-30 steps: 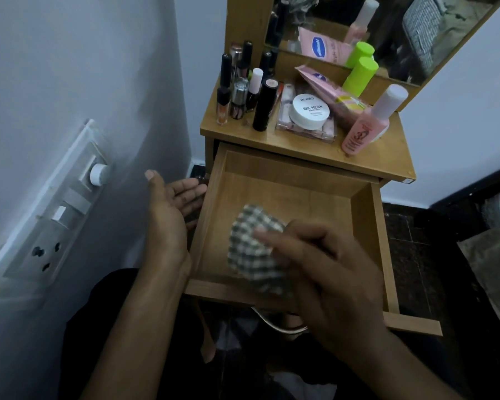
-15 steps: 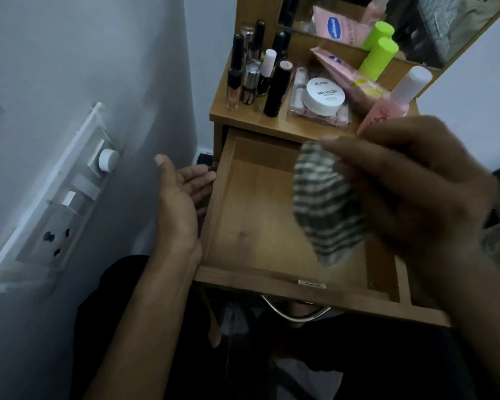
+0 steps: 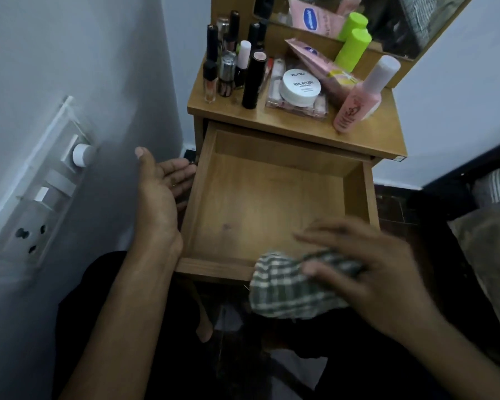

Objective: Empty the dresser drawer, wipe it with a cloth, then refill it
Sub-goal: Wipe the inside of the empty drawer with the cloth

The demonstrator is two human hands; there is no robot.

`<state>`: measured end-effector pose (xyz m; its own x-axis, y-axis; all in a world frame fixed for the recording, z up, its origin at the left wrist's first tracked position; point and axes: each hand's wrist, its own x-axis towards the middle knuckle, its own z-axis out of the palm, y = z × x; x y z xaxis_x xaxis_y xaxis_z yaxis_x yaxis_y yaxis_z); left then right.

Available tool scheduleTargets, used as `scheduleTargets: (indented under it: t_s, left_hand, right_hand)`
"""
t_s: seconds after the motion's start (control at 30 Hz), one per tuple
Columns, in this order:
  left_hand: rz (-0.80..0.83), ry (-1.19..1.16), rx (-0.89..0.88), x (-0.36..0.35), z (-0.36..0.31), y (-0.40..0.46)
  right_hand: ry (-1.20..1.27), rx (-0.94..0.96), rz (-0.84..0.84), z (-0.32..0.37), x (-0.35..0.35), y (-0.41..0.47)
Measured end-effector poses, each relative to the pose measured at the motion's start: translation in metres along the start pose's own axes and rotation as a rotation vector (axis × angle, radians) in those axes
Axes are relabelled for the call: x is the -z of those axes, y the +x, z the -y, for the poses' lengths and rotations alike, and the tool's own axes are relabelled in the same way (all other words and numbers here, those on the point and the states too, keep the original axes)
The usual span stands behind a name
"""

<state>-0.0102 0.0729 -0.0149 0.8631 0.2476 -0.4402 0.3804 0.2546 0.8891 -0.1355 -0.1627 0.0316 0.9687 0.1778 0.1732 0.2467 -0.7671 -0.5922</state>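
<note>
The wooden dresser drawer is pulled out and has nothing inside it. A green-and-white checked cloth hangs over the drawer's front edge at the right, and my right hand grips it from above. My left hand is open, fingers apart, resting against the outside of the drawer's left wall. On the dresser top stand several cosmetics: dark lipstick and polish bottles, a white nail-polish jar on a clear box, a pink bottle and a lime-green bottle.
A white switch-and-socket panel is on the wall at the left, close to my left arm. A mirror rises behind the dresser top. Bedding lies at the right. My dark-clothed legs are below the drawer.
My right hand lifted the cloth out of the drawer and up toward the camera, then brought it down onto the drawer's front edge. My left hand stayed beside the drawer.
</note>
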Motion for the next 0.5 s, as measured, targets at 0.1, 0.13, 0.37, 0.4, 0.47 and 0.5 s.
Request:
scheduleTargets:
  t_s: [0.1, 0.13, 0.37, 0.4, 0.47, 0.5]
  left_hand:
    - [0.0, 0.002, -0.005, -0.001, 0.001, 0.0]
    - [0.001, 0.002, -0.007, -0.001, 0.001, 0.0]
    - [0.008, 0.005, -0.007, 0.0, 0.003, 0.003]
    - [0.004, 0.005, -0.006, 0.0, 0.003, 0.004]
    - [0.003, 0.009, -0.006, -0.001, 0.004, 0.004]
    - [0.003, 0.012, -0.009, -0.001, 0.004, 0.004]
  right_hand:
    - [-0.047, 0.025, 0.176, -0.011, -0.008, -0.022]
    - [-0.078, 0.03, 0.223, -0.014, -0.004, -0.026]
    - [-0.175, -0.089, 0.218, -0.047, 0.045, -0.043]
    - [-0.178, -0.1, 0.197, -0.052, 0.052, -0.046]
    - [-0.178, -0.169, 0.103, -0.065, 0.064, -0.054]
    - [-0.188, -0.218, 0.042, -0.071, 0.068, -0.056]
